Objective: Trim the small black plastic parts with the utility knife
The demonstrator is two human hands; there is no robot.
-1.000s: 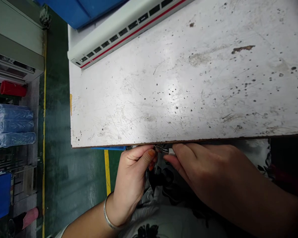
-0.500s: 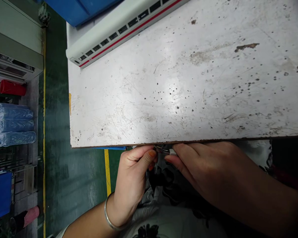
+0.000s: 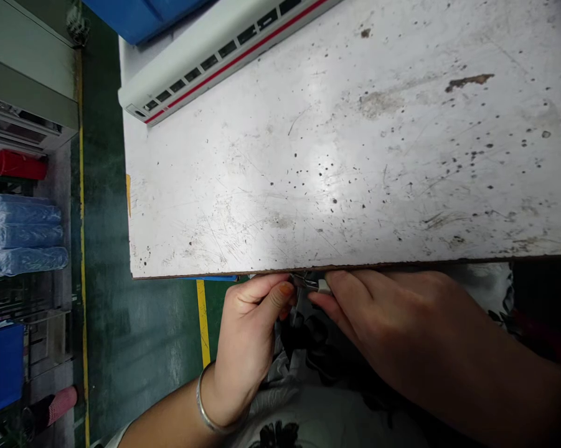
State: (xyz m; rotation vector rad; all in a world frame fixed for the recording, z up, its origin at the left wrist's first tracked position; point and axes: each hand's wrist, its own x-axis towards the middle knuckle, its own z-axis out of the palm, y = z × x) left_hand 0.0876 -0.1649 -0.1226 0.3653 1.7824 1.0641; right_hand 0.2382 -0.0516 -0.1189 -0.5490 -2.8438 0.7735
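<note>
At the table's [image 3: 243, 186] six o'clock edge, left hand's [image 3: 248, 336] grip pinches a metal piece [image 3: 302, 280], right hand's [image 3: 396, 317] a pale block [image 3: 324, 286]

No word, label, brand or number can be read with certainty. On the long white casing [image 3: 180, 61], near its left end, there is a small oval mark [image 3: 139, 112] inside a thin frame, but I cannot read any letter in it. A tiny mark [image 3: 165, 109] sits at the red stripe [image 3: 215, 75] of the same casing, and this one is also too small for reading.
</note>
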